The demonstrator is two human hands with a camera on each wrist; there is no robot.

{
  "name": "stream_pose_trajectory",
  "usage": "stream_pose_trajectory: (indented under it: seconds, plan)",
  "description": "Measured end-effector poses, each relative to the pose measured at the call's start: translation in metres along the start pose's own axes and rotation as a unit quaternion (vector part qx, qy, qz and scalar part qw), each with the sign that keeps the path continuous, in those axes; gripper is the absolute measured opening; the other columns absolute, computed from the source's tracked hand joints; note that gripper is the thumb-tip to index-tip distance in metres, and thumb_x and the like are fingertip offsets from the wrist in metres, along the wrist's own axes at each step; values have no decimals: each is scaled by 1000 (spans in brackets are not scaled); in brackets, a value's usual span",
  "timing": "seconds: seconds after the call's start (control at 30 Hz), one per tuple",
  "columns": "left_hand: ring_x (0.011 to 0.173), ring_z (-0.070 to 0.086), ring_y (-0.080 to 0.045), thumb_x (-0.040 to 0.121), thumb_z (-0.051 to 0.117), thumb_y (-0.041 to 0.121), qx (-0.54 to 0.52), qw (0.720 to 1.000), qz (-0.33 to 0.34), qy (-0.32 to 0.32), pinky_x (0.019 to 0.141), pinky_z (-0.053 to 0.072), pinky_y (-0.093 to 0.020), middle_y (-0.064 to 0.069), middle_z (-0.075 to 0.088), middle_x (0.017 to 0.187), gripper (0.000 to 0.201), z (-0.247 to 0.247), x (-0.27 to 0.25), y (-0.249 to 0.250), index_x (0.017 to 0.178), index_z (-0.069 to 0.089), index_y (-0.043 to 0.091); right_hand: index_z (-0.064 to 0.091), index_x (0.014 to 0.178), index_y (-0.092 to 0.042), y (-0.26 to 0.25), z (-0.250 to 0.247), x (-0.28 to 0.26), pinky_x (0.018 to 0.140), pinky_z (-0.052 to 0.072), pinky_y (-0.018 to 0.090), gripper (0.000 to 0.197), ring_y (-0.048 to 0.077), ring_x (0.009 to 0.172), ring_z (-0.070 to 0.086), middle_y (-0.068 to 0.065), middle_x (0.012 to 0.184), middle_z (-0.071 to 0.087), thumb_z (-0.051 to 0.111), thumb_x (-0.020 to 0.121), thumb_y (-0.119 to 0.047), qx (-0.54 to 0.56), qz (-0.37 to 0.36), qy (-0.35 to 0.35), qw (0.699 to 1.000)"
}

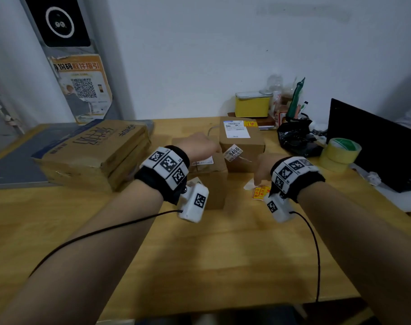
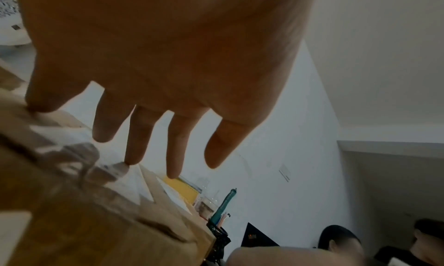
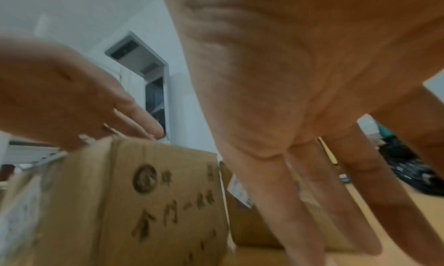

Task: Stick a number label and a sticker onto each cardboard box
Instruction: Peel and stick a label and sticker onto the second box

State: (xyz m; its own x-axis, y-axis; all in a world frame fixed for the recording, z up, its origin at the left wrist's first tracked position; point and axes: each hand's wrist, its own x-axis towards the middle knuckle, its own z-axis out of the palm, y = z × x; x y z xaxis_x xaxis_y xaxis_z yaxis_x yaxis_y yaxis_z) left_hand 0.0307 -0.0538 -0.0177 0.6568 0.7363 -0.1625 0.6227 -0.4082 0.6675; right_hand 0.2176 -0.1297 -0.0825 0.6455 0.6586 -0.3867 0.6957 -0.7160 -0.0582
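Note:
Two small cardboard boxes stand mid-table. On top of the near box [image 1: 215, 188] [image 3: 156, 203] my left hand [image 1: 199, 146] [image 2: 156, 118] lies flat with straight fingers, touching a white label there [image 1: 203, 161]. The far box [image 1: 244, 141] carries a shipping label, a number label reading 9466 [image 1: 233, 152] and a yellow-red sticker [image 1: 250, 123]. Right of the near box, my right hand [image 1: 262, 170] [image 3: 312, 175] points straight fingers down at the table, touching white backing paper [image 1: 249, 185] beside a sheet of yellow-red stickers [image 1: 260, 193]. It holds nothing that I can see.
A stack of large flat cartons [image 1: 94, 156] fills the table's left. At the back right are a yellow tin [image 1: 252, 104], a black bag [image 1: 293, 137], a tape roll [image 1: 340, 151] and a black laptop [image 1: 375, 141]. Bare wooden tabletop [image 1: 211, 254] lies in front.

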Motion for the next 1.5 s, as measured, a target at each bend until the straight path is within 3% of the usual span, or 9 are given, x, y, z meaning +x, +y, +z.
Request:
stream_pose_trajectory:
  seconds: [0.07, 0.13, 0.23, 0.33, 0.43, 0.8, 0.97, 1.23, 1.5]
  plan:
    - [64, 40, -10, 97, 57, 27, -23, 1000, 9, 4, 58, 32, -26, 4, 44, 76, 11, 7, -2, 4, 90, 53, 19, 68, 80, -22, 12, 11, 19, 77, 63, 42, 47, 28, 78, 73, 3, 80, 73, 81, 46, -52, -11, 14, 12, 1000]
    - [62, 37, -8, 97, 57, 26, -20, 1000, 14, -2, 57, 31, -23, 5, 41, 73, 12, 11, -4, 9, 90, 53, 18, 62, 69, -34, 19, 19, 23, 78, 63, 44, 27, 28, 80, 74, -7, 73, 68, 84, 58, -46, -8, -2, -6, 1000]
    - [70, 45, -10, 98, 56, 26, -21, 1000, 18, -7, 60, 34, -20, 6, 45, 77, 12, 12, -8, 13, 102, 56, 15, 72, 97, -44, 20, 25, 10, 81, 62, 44, 30, 29, 91, 74, -10, 87, 71, 84, 70, -36, 5, -46, -11, 999]
    - [68, 42, -7, 99, 56, 27, -25, 1000, 17, -9, 59, 32, -19, 7, 44, 76, 12, 11, -9, 14, 103, 55, 16, 70, 118, -25, 19, 29, 2, 76, 58, 33, 34, 29, 98, 70, 1, 102, 71, 77, 85, -23, 0, -49, 18, 999]
    - [66, 38, -5, 100, 56, 27, -25, 1000, 15, -8, 59, 31, -19, 7, 43, 76, 13, 10, -12, 14, 102, 53, 14, 56, 85, -33, 20, 26, 0, 60, 46, 26, 29, 17, 68, 61, -10, 74, 56, 81, 83, -20, 7, -50, 9, 999]
    - [66, 38, -6, 101, 55, 27, -24, 999, 19, -8, 58, 32, -18, 4, 46, 82, 38, 14, -9, 11, 132, 58, 6, 49, 79, -15, 22, 15, -8, 83, 53, 38, 33, 30, 94, 63, 7, 91, 63, 78, 86, -27, -3, 5, 56, 998]
    - [96, 47, -14, 99, 58, 29, -36, 999, 28, 0, 70, 37, -24, -1, 52, 115, 37, 7, -7, 8, 131, 61, 11, 69, 92, -9, 20, -7, -12, 58, 49, 28, 25, 20, 68, 63, 3, 73, 63, 86, 79, -21, 81, -37, 71, 993]
    - [102, 69, -19, 94, 65, 36, -203, 976, 32, 66, 86, 55, -39, 2, 73, 110, 25, -17, 8, -16, 110, 70, 18, 77, 104, -10, -13, -48, -34, 36, 36, 20, 17, 12, 43, 51, 8, 70, 66, 77, 91, -20, 471, -171, 148, 853]
    - [88, 74, -16, 95, 67, 31, -247, 966, 63, 34, 86, 58, -41, 0, 80, 94, 23, -28, 12, -41, 106, 75, 12, 75, 100, -13, -55, -43, -30, 38, 43, 21, 9, 14, 46, 55, 8, 83, 73, 75, 92, -16, 598, -240, 115, 756]
